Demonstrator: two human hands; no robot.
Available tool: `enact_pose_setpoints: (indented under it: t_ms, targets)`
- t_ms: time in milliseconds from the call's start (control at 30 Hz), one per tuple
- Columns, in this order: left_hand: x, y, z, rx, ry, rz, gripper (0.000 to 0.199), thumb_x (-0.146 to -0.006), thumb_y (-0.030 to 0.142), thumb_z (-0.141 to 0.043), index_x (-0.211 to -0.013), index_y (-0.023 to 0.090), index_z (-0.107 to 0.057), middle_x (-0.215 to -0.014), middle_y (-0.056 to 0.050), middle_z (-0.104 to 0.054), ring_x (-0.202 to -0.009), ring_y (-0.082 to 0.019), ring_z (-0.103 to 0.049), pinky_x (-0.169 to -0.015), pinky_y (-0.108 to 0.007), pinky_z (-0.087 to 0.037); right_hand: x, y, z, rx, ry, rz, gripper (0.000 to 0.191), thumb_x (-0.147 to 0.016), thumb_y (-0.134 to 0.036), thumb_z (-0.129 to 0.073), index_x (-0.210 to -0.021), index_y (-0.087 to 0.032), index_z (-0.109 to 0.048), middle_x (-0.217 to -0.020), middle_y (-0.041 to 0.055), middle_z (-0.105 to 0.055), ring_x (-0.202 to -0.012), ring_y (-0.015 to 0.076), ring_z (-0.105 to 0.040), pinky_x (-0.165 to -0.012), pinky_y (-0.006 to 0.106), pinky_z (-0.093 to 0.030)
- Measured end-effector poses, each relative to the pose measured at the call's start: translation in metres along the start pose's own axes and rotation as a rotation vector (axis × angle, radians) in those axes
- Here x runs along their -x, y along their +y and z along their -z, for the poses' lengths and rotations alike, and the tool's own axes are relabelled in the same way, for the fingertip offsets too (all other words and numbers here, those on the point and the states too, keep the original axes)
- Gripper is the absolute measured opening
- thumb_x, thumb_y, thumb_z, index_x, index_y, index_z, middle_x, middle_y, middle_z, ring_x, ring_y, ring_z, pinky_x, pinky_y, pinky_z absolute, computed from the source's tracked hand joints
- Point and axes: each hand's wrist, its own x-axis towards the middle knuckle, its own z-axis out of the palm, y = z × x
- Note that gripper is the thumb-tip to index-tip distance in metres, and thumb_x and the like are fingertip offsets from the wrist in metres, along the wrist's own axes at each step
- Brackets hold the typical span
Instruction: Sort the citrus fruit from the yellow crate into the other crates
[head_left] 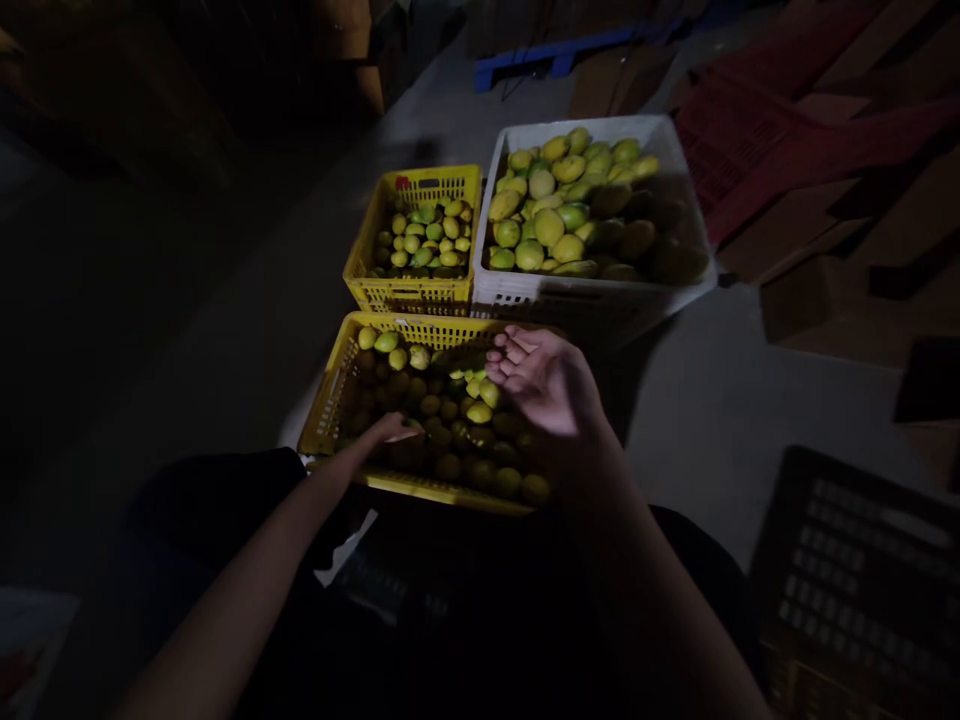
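Right in front of me stands a yellow crate (442, 487) holding many yellow-green lemons (481, 411), much of them in shadow. Over its right side hangs my right hand (551, 385), palm turned up, fingers loosely curled and apart, with nothing in it. My left hand (394, 428) reaches low into the left half of the crate, close to the shaded lemons. Its fingertips are dark, so whether it grips one does not show.
Behind it are a second yellow crate (409, 293) of smaller-looking lemons and a white crate (585, 290) heaped with yellow-green fruit. Red crates (757, 140) and cardboard boxes (825, 310) stand at right. A dark crate (862, 560) lies lower right; a blue pallet (559, 62) is at the back.
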Motion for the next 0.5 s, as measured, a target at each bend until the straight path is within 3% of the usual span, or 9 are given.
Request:
enact_pose_setpoints:
  t_ms: [100,167,267,333,433,500]
  targets:
    - [0.018,0.044,0.015,-0.137,-0.005,-0.011,0.030,-0.061,0.032,-0.077,-0.049,0.013,-0.058,-0.047,-0.001,-0.050,-0.066,-0.020,-0.054,-0.060,-0.026,-0.040,-0.001,0.006,0.001,0.056,-0.031,0.077,0.009,-0.074,-0.013,-0.048,-0.075,-0.017,-0.055,-0.074,0.0020,-0.063,-0.070,0.0127,-0.058,-0.066,0.023,-0.046]
    - [0.038,0.084,0.020,-0.167,-0.005,-0.099,0.033,-0.064,0.042,-0.076,-0.059,0.011,-0.064,-0.053,-0.001,-0.055,-0.066,-0.017,-0.054,-0.060,-0.024,-0.040,0.000,0.014,-0.002,0.128,-0.031,0.096,0.010,-0.076,-0.016,-0.049,-0.077,-0.018,-0.059,-0.083,0.0026,-0.067,-0.079,0.0136,-0.060,-0.069,0.023,-0.046]
    - [0.075,0.147,0.021,-0.253,-0.085,-0.333,0.045,-0.075,0.054,-0.063,-0.064,0.011,-0.066,-0.052,-0.004,-0.056,-0.056,-0.015,-0.053,-0.055,-0.025,-0.041,0.005,0.026,-0.011,0.193,-0.002,0.083,0.012,-0.079,-0.023,-0.051,-0.081,-0.019,-0.062,-0.079,-0.0002,-0.067,-0.072,0.0131,-0.058,-0.061,0.022,-0.045]
    - [0.095,0.179,0.020,-0.195,-0.092,-0.436,0.052,-0.081,0.059,-0.052,-0.066,0.012,-0.066,-0.053,-0.005,-0.058,-0.054,-0.014,-0.055,-0.055,-0.025,-0.043,0.012,0.031,-0.017,0.154,-0.062,0.040,0.016,-0.082,-0.030,-0.049,-0.082,-0.020,-0.061,-0.072,-0.0013,-0.066,-0.062,0.0134,-0.057,-0.056,0.024,-0.045]
    - [0.103,0.196,0.019,-0.083,0.007,-0.552,0.056,-0.087,0.060,-0.041,-0.072,0.012,-0.065,-0.054,-0.004,-0.058,-0.052,-0.013,-0.056,-0.057,-0.025,-0.045,0.021,0.031,-0.022,0.050,-0.159,-0.055,0.024,-0.086,-0.034,-0.042,-0.081,-0.018,-0.059,-0.064,0.0006,-0.065,-0.054,0.0140,-0.057,-0.047,0.023,-0.043]
    - [0.094,0.181,0.015,-0.083,0.057,-0.513,0.052,-0.090,0.054,-0.038,-0.074,0.012,-0.064,-0.054,-0.002,-0.057,-0.049,-0.011,-0.053,-0.055,-0.023,-0.043,0.026,0.027,-0.022,0.007,-0.118,-0.051,0.023,-0.087,-0.031,-0.040,-0.079,-0.017,-0.058,-0.059,0.0010,-0.063,-0.049,0.0127,-0.056,-0.041,0.021,-0.040]
